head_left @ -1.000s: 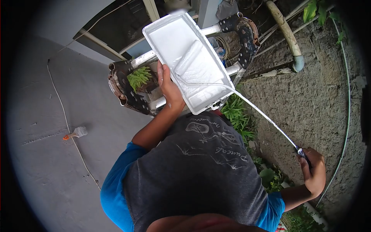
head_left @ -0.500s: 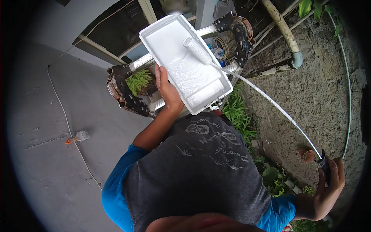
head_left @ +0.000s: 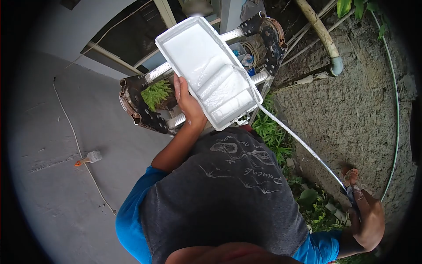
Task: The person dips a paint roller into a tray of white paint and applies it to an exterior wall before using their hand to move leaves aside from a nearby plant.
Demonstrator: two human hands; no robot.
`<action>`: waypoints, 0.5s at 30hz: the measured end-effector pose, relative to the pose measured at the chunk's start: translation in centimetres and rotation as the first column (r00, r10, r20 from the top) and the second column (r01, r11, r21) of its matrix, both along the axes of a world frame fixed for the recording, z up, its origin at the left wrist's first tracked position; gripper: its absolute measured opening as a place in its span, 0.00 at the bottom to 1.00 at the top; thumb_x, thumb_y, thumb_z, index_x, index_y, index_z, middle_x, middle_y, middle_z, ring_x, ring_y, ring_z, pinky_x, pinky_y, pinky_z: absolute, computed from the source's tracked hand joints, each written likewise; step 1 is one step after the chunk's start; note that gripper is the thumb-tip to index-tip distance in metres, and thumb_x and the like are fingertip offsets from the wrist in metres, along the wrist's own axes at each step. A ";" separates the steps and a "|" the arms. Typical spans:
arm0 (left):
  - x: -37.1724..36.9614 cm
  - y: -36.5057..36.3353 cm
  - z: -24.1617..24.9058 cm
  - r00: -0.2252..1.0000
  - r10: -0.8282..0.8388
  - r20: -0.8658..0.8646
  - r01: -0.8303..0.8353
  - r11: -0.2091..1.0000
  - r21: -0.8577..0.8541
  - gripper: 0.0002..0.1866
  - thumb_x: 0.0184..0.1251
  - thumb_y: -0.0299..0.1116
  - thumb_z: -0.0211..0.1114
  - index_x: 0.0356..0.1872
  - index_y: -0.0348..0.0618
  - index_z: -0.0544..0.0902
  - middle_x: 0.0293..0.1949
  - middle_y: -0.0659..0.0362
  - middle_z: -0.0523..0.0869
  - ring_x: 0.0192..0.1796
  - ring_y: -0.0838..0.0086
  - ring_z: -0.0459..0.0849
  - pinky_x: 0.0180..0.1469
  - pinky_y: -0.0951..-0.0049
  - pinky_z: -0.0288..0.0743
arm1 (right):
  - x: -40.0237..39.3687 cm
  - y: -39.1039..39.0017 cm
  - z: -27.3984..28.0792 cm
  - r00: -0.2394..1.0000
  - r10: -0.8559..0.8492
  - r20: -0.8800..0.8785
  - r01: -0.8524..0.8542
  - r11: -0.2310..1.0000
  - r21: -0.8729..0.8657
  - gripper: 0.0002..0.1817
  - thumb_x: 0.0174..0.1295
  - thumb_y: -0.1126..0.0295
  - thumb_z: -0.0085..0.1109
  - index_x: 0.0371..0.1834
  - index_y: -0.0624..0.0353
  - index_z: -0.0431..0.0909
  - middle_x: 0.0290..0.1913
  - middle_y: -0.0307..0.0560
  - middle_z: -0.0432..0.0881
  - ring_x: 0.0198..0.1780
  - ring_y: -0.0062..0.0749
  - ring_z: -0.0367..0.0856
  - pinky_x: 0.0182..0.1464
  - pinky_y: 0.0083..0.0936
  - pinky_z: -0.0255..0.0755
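Observation:
A white paint tray (head_left: 189,50) coated with wet white paint is held out in front of my chest. My left hand (head_left: 189,103) grips its left long edge, thumb along the rim and the other fingers hidden underneath. On the tray's ribbed lower part lies a paint-covered paint roller (head_left: 215,82). The roller's long, paint-smeared metal rod passes over the tray's right rim and runs down to the right. At its end, my right hand (head_left: 367,215) is wrapped round the dark handle, low on the right near the rough wall.
Beneath the tray stands a metal ladder (head_left: 160,71) with dark, rusty hinges (head_left: 134,103). A paintbrush (head_left: 89,158) rests at the grey wall (head_left: 48,185), across a thin cable. A pipe (head_left: 318,28) projects along the rough wall (head_left: 351,114); green plants (head_left: 270,132) grow below.
The roller has moved down the tray, from the upper right onto the lower part. My right hand has shifted slightly left with the handle. My left hand and the tray have barely moved.

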State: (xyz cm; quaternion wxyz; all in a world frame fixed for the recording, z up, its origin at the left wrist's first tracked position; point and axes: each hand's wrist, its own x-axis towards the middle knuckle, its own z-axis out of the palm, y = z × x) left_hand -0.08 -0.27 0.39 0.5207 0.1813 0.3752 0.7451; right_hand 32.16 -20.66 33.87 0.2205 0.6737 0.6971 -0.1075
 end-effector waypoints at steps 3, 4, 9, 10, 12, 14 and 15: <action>0.0 0.0 0.0 1.000 -0.005 -0.029 0.003 0.999 -0.037 0.30 0.78 0.44 0.46 0.74 0.38 0.56 0.65 0.51 0.69 0.64 0.64 0.73 0.66 0.65 0.67 | 1.4 0.6 0.1 0.923 0.127 -0.363 -0.187 0.973 -0.137 0.35 0.44 0.80 0.65 0.62 0.65 0.73 0.42 0.63 0.83 0.37 0.57 0.81 0.40 0.39 0.75; -0.1 0.0 0.0 1.000 -0.004 -0.029 0.003 0.999 -0.037 0.30 0.78 0.44 0.46 0.74 0.38 0.56 0.65 0.51 0.69 0.64 0.64 0.73 0.66 0.65 0.67 | 1.2 0.9 -0.4 0.923 0.128 -0.363 -0.188 0.973 -0.137 0.35 0.44 0.80 0.65 0.62 0.65 0.73 0.42 0.63 0.83 0.37 0.57 0.81 0.40 0.39 0.75; 0.1 0.0 0.1 1.000 0.020 -0.006 -0.020 0.999 -0.044 0.29 0.79 0.42 0.47 0.73 0.37 0.56 0.63 0.50 0.72 0.62 0.67 0.75 0.64 0.68 0.68 | -0.3 1.5 -3.2 0.890 -0.036 -0.455 -0.060 0.979 -0.194 0.32 0.48 0.81 0.62 0.62 0.68 0.72 0.50 0.63 0.81 0.43 0.57 0.82 0.45 0.36 0.76; 0.1 0.0 0.1 1.000 0.020 -0.007 -0.020 0.999 -0.043 0.29 0.79 0.42 0.47 0.73 0.37 0.56 0.63 0.50 0.72 0.62 0.67 0.75 0.64 0.68 0.68 | -0.6 1.8 -3.3 0.900 -0.042 -0.433 -0.065 0.972 -0.228 0.31 0.49 0.82 0.61 0.61 0.70 0.70 0.56 0.61 0.81 0.46 0.56 0.84 0.47 0.35 0.78; 0.0 -0.1 0.1 1.000 0.026 -0.008 -0.027 0.998 -0.051 0.29 0.79 0.42 0.47 0.73 0.37 0.56 0.63 0.50 0.72 0.62 0.67 0.74 0.64 0.68 0.68 | 1.4 0.6 -3.1 0.888 -0.019 -0.460 -0.065 0.984 -0.165 0.30 0.49 0.82 0.61 0.61 0.69 0.71 0.55 0.62 0.81 0.45 0.56 0.84 0.48 0.33 0.77; -0.1 0.0 -0.2 1.000 0.014 -0.023 -0.015 0.999 -0.034 0.30 0.78 0.43 0.47 0.73 0.37 0.56 0.64 0.51 0.70 0.63 0.66 0.73 0.65 0.67 0.67 | 2.7 0.2 -2.4 0.877 0.045 -0.478 -0.115 0.986 -0.119 0.30 0.49 0.81 0.62 0.60 0.69 0.73 0.54 0.63 0.81 0.47 0.57 0.84 0.50 0.32 0.76; -0.1 0.0 -0.3 0.999 -0.005 -0.041 0.004 1.000 -0.020 0.30 0.78 0.45 0.47 0.73 0.37 0.56 0.65 0.52 0.69 0.65 0.66 0.72 0.66 0.67 0.66 | 2.7 -0.2 -2.6 0.877 -0.012 -0.480 -0.050 0.992 -0.115 0.29 0.49 0.79 0.63 0.59 0.68 0.75 0.51 0.62 0.83 0.44 0.55 0.84 0.48 0.31 0.76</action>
